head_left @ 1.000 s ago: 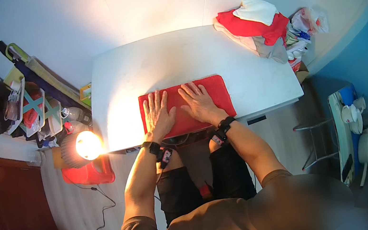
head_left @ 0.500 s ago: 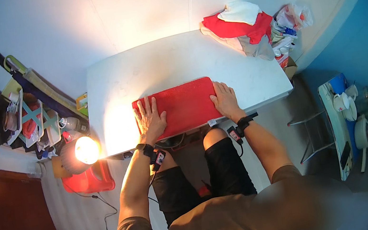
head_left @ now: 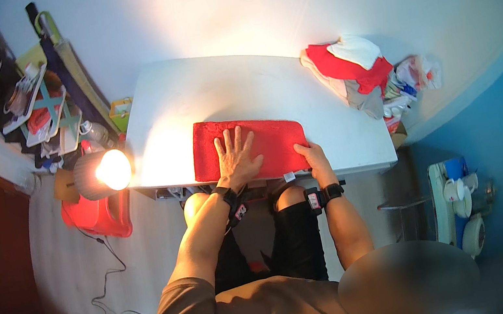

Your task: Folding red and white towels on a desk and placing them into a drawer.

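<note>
A red towel, folded into a flat rectangle, lies along the near edge of the white table, with a small white tag at its near side. My left hand rests flat on its left half, fingers spread. At the right edge my right hand grips the towel near its corner, thumb on top and the other fingers partly hidden. Each wrist wears a black strap with a small device.
A lit lamp glows at the table's left, above a red plastic stool. Folded clothes and plastic bags sit at the back right. Cups stand on a small rack at right; cables run over the left floor.
My left hand has slid from the towel's left edge inward onto its surface. My right hand has gone from lying over the right edge to gripping it nearer the corner. The view has tilted.
</note>
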`<state>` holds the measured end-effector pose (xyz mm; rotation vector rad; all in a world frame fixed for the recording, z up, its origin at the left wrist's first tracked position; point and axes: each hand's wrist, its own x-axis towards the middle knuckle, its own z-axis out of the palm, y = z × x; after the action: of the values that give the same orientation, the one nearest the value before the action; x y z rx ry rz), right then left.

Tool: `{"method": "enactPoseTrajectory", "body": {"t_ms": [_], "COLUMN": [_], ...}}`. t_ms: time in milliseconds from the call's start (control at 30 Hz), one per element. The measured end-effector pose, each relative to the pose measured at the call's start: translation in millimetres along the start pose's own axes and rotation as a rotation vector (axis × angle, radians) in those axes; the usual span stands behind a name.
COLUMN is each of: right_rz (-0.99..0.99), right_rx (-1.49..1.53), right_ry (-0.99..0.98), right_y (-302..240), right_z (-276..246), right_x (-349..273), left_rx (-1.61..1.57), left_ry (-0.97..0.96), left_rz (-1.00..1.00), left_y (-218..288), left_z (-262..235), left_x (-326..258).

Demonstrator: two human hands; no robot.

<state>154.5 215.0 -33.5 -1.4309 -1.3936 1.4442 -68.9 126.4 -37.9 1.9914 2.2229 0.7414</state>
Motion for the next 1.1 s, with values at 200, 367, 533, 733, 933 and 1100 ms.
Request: {"method": "enactPoseTrajectory", "body": {"t_ms": [200,367,533,733,933,1100], "right_rz": [0.077,-0.265,-0.328,-0.380,-0.628,-0.594], "right_rx": [0.438,0.167,-0.047,-0.175,-0.538,-0.589], "right_ry": [-0.074,-0.044,-0.261,-0.297,-0.194,-0.256], "right_y": [-22,-63,-81,-78,-54,-42], "right_z": [19,58,113,160,210,217], "right_x": [-13,-30,-31,-23,-12,-7], "left_rx": [-0.089,-0.034,-0.077,-0.033,-0.289,-0.452], "left_ry": [0.018,0.027,-0.046,-0.004,0.118,0.153], "left_rz": [0.032,0.016,0.095,-0.129,-0.212,-0.273], "left_y": [-2,-3,-16,-54,-86,-82], "left_z": [0,4,-9,-47,-62,-65], "left_x": [-3,-4,-1,-16,-37,-33]}}
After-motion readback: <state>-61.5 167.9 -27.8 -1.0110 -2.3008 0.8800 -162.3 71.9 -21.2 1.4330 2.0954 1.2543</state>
